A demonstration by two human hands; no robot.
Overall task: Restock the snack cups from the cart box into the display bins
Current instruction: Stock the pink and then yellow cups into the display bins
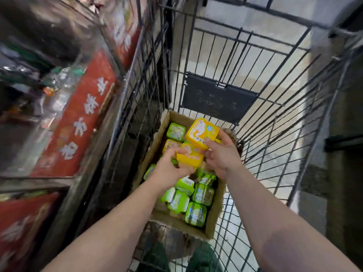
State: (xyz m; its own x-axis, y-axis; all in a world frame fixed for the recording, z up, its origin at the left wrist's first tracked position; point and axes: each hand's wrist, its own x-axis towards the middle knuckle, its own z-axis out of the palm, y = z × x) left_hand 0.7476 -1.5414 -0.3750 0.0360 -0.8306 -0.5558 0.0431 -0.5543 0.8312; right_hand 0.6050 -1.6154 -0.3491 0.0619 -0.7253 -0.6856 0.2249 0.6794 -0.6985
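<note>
A cardboard box [214, 214] sits inside a wire cart and holds several green snack cups [196, 213] and some yellow ones. My right hand [222, 156] grips a yellow snack cup [201, 132], lifted above the box with its lid facing me. My left hand [170, 167] holds a second yellow cup [189, 159] just below it, over the middle of the box. Both forearms reach in from the bottom of the view.
The black wire cart [245, 61] surrounds the box on all sides, with a dark plastic panel [218, 97] on its far wall. Blurred display bins with red signs [78, 122] stand to the left. Pale floor shows through the cart bars.
</note>
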